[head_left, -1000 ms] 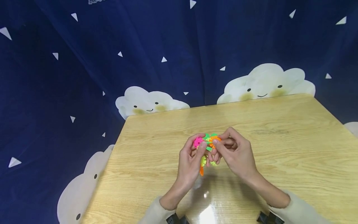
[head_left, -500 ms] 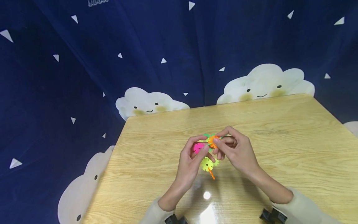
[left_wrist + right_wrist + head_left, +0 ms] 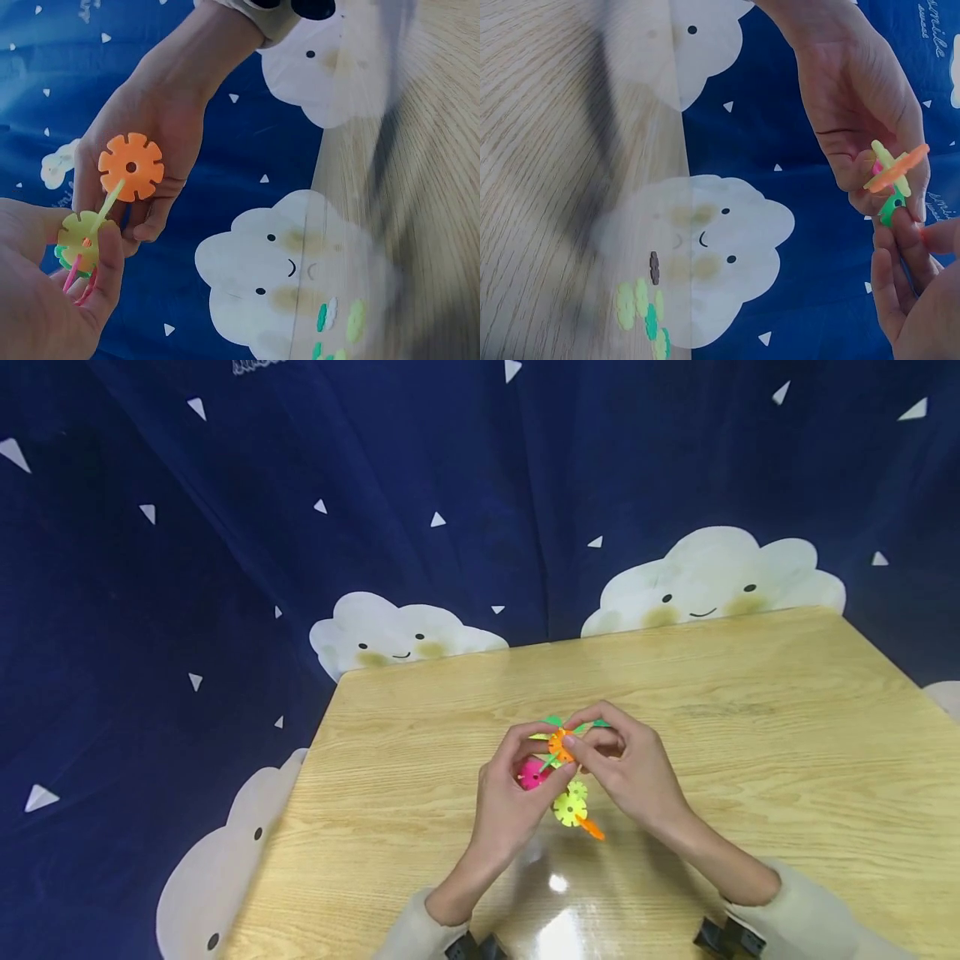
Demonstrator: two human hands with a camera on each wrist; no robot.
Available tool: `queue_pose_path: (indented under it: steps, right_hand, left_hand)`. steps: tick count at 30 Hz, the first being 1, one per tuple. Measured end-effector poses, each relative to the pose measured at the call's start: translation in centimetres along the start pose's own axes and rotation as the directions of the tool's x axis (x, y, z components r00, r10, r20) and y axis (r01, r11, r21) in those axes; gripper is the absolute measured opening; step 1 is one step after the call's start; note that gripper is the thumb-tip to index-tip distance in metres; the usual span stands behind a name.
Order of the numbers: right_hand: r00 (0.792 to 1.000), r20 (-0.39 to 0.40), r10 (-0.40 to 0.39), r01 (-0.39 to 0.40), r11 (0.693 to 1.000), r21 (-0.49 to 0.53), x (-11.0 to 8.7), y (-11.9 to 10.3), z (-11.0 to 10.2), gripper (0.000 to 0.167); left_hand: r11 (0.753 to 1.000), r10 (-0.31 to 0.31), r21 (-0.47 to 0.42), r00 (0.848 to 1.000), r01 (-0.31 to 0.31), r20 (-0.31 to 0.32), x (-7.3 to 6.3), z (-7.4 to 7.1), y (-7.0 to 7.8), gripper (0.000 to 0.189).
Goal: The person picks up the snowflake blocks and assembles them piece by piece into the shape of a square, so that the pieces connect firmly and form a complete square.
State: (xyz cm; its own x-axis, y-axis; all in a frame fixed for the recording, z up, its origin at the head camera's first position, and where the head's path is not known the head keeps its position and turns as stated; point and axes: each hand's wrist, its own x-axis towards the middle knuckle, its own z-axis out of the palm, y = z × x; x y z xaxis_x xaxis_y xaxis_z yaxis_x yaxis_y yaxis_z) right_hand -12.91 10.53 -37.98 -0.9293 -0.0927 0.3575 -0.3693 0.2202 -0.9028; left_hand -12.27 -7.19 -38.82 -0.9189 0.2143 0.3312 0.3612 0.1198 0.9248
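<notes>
Several notched plastic discs are slotted together between my hands. In the head view my left hand [image 3: 517, 789] holds this cluster, its fingers bent around the pink disc [image 3: 533, 774] and a green one. Thumb and fingers of my right hand [image 3: 633, 768] pinch the upper orange disc [image 3: 559, 746]. Below hang a yellow disc [image 3: 570, 810] and a second orange disc [image 3: 591, 828], seen nearly edge-on. The left wrist view shows a yellow disc [image 3: 79, 238] by the left fingers and an orange disc [image 3: 131, 166] in front of the right palm. Fingers hide part of the cluster.
Both hands are above a wooden table [image 3: 405, 752]. A dark blue curtain [image 3: 450, 460] with white triangles and clouds stands behind it. In the wrist views, several small green and yellow notched pieces [image 3: 625, 306] and a dark piece [image 3: 654, 268] show at the table.
The orange disc in my right fingers has shifted left towards my left hand. The pink disc has dropped lower, and the hanging yellow and orange discs have swung right and down.
</notes>
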Motion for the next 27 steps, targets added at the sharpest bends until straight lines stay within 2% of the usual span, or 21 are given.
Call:
queue_pose_path:
  steps: [3, 6, 12, 16, 19, 23, 27]
  right_hand:
    - [1.000, 0.010, 0.015, -0.015, 1.000, -0.007, 0.0, 0.0, -0.1, 0.014]
    - [0.999, 0.033, 0.032, -0.032, 0.999, 0.003, 0.2, 0.0, -0.3, 0.013]
    - [0.993, 0.116, -0.001, -0.006, 0.998, 0.064, 0.7, 0.3, -0.7, 0.010]
    - [0.990, 0.140, -0.012, -0.005, 0.993, 0.117, 1.5, 1.5, -1.2, 0.014]
    - [0.987, 0.153, 0.043, -0.066, 0.987, 0.146, 2.3, 3.3, -1.8, 0.019]
    - [0.970, 0.146, 0.194, -0.214, 0.966, 0.142, 3.2, 6.0, -2.9, 0.035]
    - [0.946, 0.128, 0.298, -0.311, 0.946, 0.097, 3.8, 8.5, -3.7, 0.047]
  left_hand:
    - [1.000, -0.012, -0.024, 1.000, 0.012, -0.020, 0.1, -0.1, 0.0, 0.043]
    - [1.000, -0.013, -0.008, 0.999, 0.013, -0.032, 0.2, -0.3, 0.1, 0.041]
    - [0.999, -0.008, 0.043, 0.998, 0.011, -0.066, 0.3, -0.7, 0.1, 0.037]
    - [1.000, -0.018, 0.007, 0.994, 0.019, -0.103, 0.5, -1.3, 0.2, 0.036]
    - [0.998, -0.036, -0.061, 0.991, 0.028, -0.130, 0.7, -1.9, 0.1, 0.037]
    - [0.994, -0.044, -0.104, 0.986, 0.028, -0.159, 0.7, -2.7, -0.2, 0.037]
    - [0.998, -0.047, -0.059, 0.978, 0.036, -0.202, 0.6, -3.4, -0.3, 0.036]
